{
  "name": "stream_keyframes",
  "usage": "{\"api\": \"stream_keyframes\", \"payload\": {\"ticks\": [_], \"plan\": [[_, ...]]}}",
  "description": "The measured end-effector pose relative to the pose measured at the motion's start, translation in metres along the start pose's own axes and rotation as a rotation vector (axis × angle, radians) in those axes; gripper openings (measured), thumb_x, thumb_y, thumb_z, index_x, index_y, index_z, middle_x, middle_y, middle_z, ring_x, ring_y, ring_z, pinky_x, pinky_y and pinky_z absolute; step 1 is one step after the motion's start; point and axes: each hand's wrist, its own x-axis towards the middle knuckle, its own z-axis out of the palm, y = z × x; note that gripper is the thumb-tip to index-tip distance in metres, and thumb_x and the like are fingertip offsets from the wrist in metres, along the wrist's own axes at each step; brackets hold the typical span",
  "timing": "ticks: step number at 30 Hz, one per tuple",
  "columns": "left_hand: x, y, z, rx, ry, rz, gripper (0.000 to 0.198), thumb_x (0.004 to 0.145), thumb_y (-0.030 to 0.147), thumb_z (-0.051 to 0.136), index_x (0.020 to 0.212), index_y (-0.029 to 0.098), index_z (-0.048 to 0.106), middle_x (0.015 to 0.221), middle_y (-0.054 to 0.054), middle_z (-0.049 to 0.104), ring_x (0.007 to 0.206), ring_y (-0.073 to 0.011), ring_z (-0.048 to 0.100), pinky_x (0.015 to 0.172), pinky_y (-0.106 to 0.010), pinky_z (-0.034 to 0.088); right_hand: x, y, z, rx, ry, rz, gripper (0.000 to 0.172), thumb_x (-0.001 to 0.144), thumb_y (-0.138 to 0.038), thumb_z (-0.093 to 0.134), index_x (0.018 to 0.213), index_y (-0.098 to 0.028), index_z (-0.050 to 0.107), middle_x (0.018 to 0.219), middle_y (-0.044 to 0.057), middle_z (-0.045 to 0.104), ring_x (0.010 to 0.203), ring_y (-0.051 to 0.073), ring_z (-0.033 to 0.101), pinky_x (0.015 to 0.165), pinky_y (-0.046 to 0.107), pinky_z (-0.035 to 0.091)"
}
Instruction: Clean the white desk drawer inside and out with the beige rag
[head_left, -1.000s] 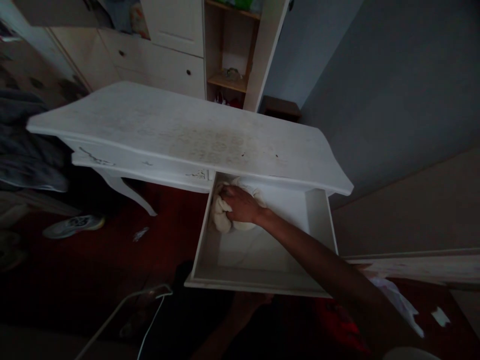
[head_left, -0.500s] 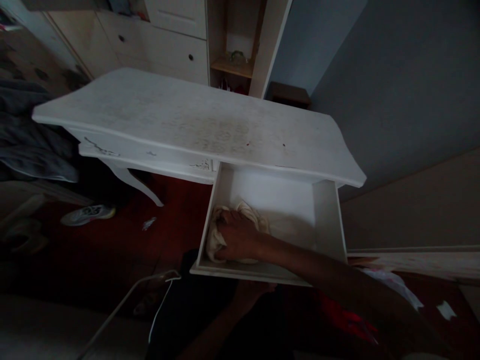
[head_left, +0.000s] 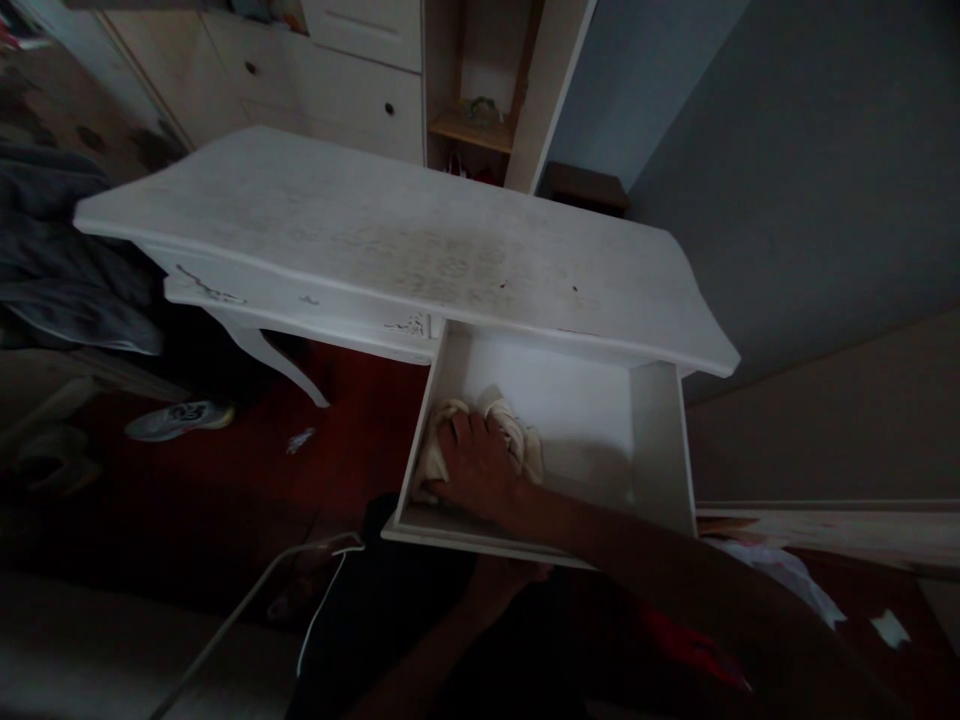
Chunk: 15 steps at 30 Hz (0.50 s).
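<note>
Cloth (head_left: 513,430), cream, wrinkled, is gripped by the right hand (head_left: 480,465) in a boxy drawer (head_left: 585,400). Left hand (head_left: 506,577): too dim to tell.

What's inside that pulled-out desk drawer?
Inside the drawer, a crumpled cream cloth lies at the left under the right hand. Whatever cloth, hand and forearm cover can't be seen.

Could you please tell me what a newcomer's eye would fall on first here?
Probably the white desk, with dark smudges on its top. In its pulled-out drawer, at the left side, the right hand lies on a cream cloth. A pale shoe stands out on the red floor at left.
</note>
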Motion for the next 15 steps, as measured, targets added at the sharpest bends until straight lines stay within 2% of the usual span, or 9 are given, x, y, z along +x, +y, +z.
{"api": "stream_keyframes", "payload": {"ticks": [3, 6, 10, 12, 15], "plan": [[0.0, -0.001, 0.0, -0.031, 0.0, -0.001, 0.052, 0.043, 0.056, 0.089, 0.069, 0.015, 0.072, 0.072, -0.009, 0.075, 0.074, -0.0255, 0.069, 0.073, -0.038, 0.056, 0.008, 0.007, -0.003, -0.027, 0.015, 0.037, 0.066, 0.078, -0.061, 0.065, 0.121, -0.012, 0.055, 0.119, 0.018, 0.056, 0.103, 0.033, 0.052, 0.091, 0.052, 0.044], [-0.001, -0.001, 0.0, -0.064, 0.015, -0.022, 0.055, 0.04, 0.056, 0.09, 0.073, 0.015, 0.073, 0.075, -0.009, 0.076, 0.075, -0.0258, 0.07, 0.073, -0.039, 0.056, 0.022, 0.02, -0.006, -0.044, 0.029, 0.138, 0.059, 0.083, -0.055, 0.062, 0.122, -0.012, 0.053, 0.122, 0.019, 0.054, 0.105, 0.033, 0.052, 0.089, 0.052, 0.045], [-0.001, -0.001, 0.0, -0.006, -0.002, -0.014, 0.049, 0.044, 0.055, 0.089, 0.069, 0.016, 0.074, 0.074, -0.008, 0.076, 0.076, -0.026, 0.07, 0.075, -0.039, 0.055, 0.04, 0.034, -0.01, 0.003, 0.045, 0.265, 0.053, 0.087, -0.051, 0.059, 0.124, -0.013, 0.052, 0.127, 0.019, 0.051, 0.11, 0.032, 0.051, 0.088, 0.048, 0.047], [-0.002, 0.001, 0.0, 0.003, -0.012, 0.01, 0.048, 0.047, 0.055, 0.088, 0.069, 0.015, 0.074, 0.073, -0.009, 0.075, 0.074, -0.025, 0.069, 0.074, -0.038, 0.055, 0.041, 0.035, -0.01, 0.031, 0.042, 0.232, 0.054, 0.087, -0.049, 0.061, 0.125, -0.013, 0.052, 0.127, 0.019, 0.051, 0.111, 0.032, 0.051, 0.09, 0.047, 0.047], [-0.005, 0.006, 0.0, -0.015, -0.019, -0.002, 0.049, 0.049, 0.055, 0.087, 0.073, 0.015, 0.074, 0.077, -0.009, 0.076, 0.074, -0.0241, 0.069, 0.074, -0.037, 0.055, 0.033, 0.03, -0.01, 0.061, -0.003, 0.073, 0.053, 0.083, -0.047, 0.067, 0.122, -0.013, 0.055, 0.125, 0.017, 0.053, 0.11, 0.031, 0.052, 0.092, 0.047, 0.047]]}}
